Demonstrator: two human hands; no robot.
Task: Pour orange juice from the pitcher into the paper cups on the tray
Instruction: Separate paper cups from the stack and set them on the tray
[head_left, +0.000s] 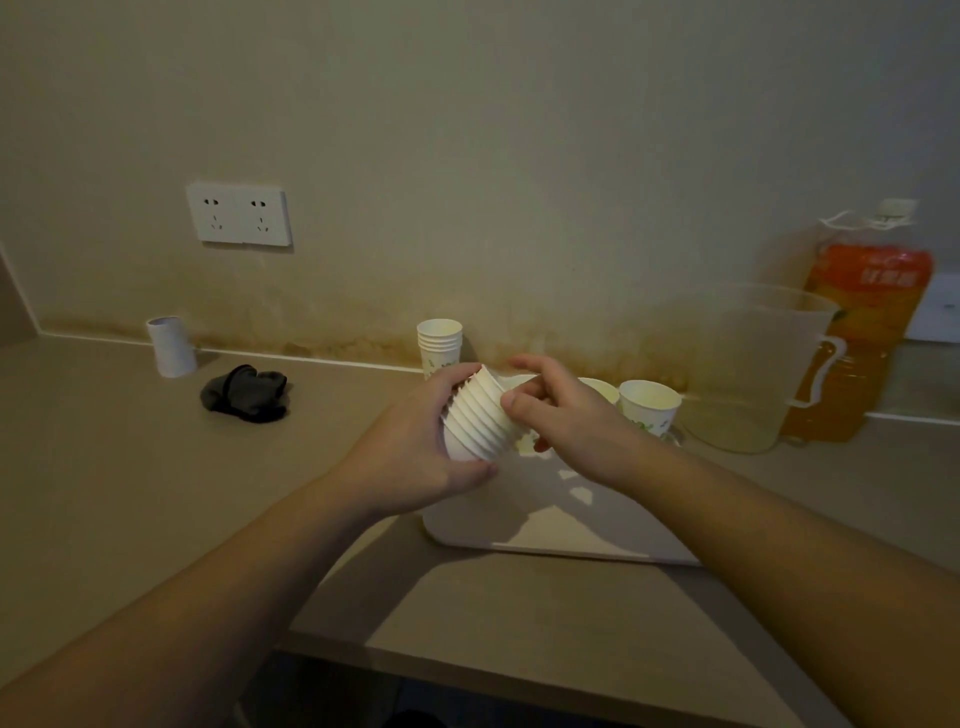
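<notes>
Still at the setup stage, we hold a nested stack of paper cups (480, 415) above the white tray (545, 525): our left hand (415, 447) wraps around the stack's base, and our right hand (561, 415) pinches the rim of the outermost cup, by our reading to peel it free. Two cups (649, 408) already stand at the tray's far edge, and a second short stack (439, 345) waits on the counter (130, 493) by the wall. To the right, the clear pitcher (753, 364) looks empty, with the orange juice bottle (857, 332) just behind it. Nothing appears poured yet; as we judge it, setting out cups, filling the pitcher and all the pouring remain. Far left lie a dark cloth (247, 392), a cardboard tube (171, 345) and a wall socket (239, 213).
</notes>
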